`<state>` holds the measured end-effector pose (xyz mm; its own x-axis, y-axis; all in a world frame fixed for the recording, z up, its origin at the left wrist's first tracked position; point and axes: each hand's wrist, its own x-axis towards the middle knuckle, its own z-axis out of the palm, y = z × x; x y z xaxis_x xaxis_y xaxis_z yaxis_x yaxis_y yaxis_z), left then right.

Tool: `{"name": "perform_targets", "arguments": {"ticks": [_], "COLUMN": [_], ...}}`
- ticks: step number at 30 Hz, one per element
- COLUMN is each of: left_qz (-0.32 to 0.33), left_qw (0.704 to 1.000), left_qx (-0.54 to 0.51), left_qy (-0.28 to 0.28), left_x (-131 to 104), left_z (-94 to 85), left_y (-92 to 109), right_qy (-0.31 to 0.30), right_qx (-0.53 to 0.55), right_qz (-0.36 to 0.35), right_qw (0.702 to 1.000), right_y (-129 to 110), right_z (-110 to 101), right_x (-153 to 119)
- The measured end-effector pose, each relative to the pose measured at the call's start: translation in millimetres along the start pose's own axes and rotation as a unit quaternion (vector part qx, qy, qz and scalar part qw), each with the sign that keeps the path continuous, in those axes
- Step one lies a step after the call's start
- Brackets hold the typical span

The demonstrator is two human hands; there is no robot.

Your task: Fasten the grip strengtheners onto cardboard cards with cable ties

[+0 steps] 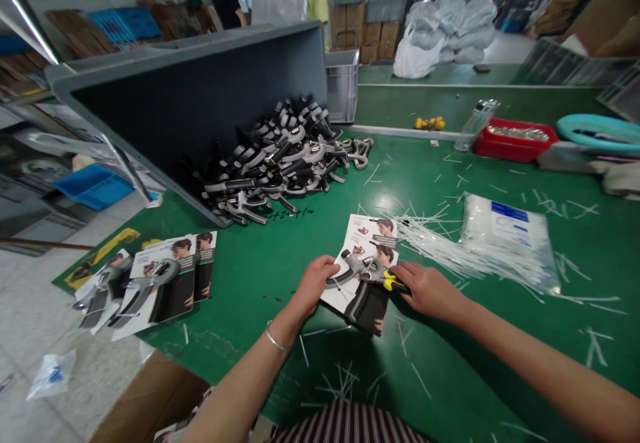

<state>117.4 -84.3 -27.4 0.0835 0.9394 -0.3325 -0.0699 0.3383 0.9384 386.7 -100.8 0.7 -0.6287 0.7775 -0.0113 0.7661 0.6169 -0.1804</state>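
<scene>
A grey and black spring clamp (356,304) lies on a printed card (341,301) on the green table. My left hand (319,281) is closed on the left edge of the card and clamp. In my right hand (417,287) is a pair of yellow and black cutters (395,281), their jaws at the clamp's middle. Loose white cable ties (435,243) spread to the right of the card. More clamps on cards (185,283) rest at the table's left side.
A tipped grey bin (200,63) with a heap of clamps (290,156) stands behind. At the right are a bag of ties (510,236), a red tray (515,153) and a turquoise basin (600,123). Two people stand in the background.
</scene>
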Motion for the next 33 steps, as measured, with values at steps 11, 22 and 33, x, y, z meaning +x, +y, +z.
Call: {"name": "perform_targets", "arguments": {"ticks": [11, 22, 33], "left_qz": [0.013, 0.013, 0.097], "left_qw": [1.000, 0.999, 0.959], "left_qx": [0.007, 0.036, 0.232], "left_qy": [0.017, -0.001, 0.130], "left_x": [8.4, 2.5, -31.9], "left_z": [10.0, 11.6, -51.5], "left_y": [6.5, 6.8, 51.3], "right_qy": [0.071, 0.073, 0.002], "right_qx": [-0.095, -0.066, 0.103], "right_qz": [-0.024, -0.088, -0.104], "right_qw": [0.993, 0.991, 0.989], "right_y": [-15.8, -16.3, -68.3], "right_z": [-15.5, -6.7, 1.9], "right_x": [9.7, 20.6, -34.5]}}
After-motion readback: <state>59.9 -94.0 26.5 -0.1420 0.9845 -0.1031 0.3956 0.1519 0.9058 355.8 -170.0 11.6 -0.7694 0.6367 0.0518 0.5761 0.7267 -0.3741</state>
